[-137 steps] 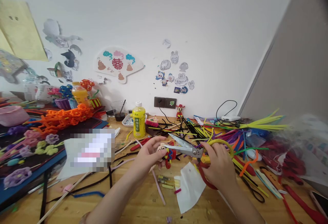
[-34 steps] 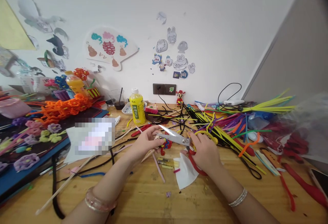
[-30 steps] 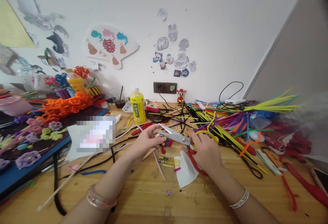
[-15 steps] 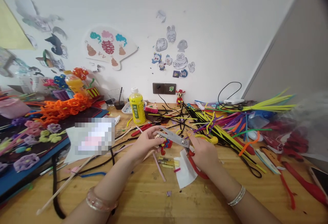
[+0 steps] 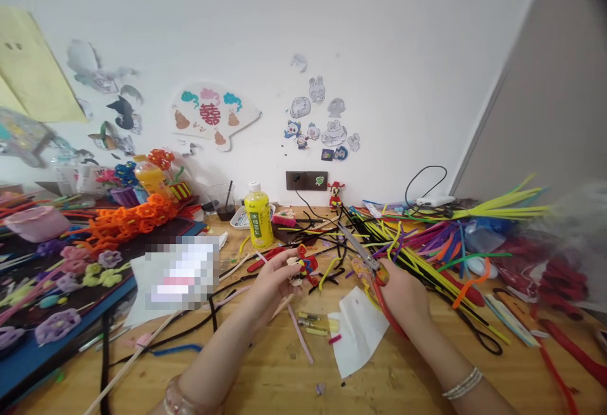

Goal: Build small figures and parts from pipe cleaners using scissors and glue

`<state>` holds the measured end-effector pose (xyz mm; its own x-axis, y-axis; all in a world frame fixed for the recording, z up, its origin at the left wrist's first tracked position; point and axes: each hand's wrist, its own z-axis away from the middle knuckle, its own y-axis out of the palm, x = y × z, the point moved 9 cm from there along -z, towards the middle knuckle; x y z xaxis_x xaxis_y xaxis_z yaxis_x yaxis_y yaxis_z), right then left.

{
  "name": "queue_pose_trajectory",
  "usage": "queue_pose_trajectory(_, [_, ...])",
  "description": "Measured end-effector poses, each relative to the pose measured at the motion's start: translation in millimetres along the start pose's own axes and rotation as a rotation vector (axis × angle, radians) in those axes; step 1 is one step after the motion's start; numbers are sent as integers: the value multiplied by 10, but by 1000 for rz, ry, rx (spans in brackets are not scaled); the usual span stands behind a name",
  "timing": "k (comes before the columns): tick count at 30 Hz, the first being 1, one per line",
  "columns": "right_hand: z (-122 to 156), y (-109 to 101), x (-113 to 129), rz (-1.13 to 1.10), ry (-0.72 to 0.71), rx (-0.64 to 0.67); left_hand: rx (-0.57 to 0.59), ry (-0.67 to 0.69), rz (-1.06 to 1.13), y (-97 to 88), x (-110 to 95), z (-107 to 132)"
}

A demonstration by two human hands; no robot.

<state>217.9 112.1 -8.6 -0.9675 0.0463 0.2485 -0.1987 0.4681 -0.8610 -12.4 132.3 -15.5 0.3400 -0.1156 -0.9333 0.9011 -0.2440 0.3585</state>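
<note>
My left hand is closed around a small pipe-cleaner figure in red, blue and cream, held above the wooden table; fingers cover part of it. In my right hand is a pair of scissors with red handles, its blades pointing up and to the left, apart from the figure. Beneath the hands, a white paper sheet lies on the table beside small yellowish clear pieces and a pink pipe cleaner.
A yellow drink bottle stands behind my left hand. Yellow and black pipe cleaners are heaped at the right. Orange pipe-cleaner flowers sit on a dark mat at the left. A red-hatted figure stands by the wall socket.
The scissors have moved right, away from the figure, with my right hand. My left hand has turned the figure so more of it shows. The camera view has tilted up slightly.
</note>
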Motion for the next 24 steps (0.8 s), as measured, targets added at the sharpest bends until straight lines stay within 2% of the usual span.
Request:
queue_pose_trajectory(7, [-160, 165, -448, -37, 108, 47, -57, 10, 71, 2, 58, -3])
queue_pose_trajectory(12, [-178, 311, -537, -86, 126, 163, -114, 11, -52, -17, 83, -6])
queue_pose_trajectory(15, [-145, 217, -438, 1, 74, 107, -126, 39, -141, -18, 71, -7])
queue_pose_trajectory(19, [-96, -108, -162, 76, -70, -122, -121, 109, -350, 58, 28, 31])
queue_pose_trajectory(21, [-62, -220, -3, -52, -168, -187, -85, 131, -417, 145, 23, 69])
queue_pose_trajectory(24, [18, -242, 249, -437, -313, -125, -29, 205, -555, 282, -15, 136])
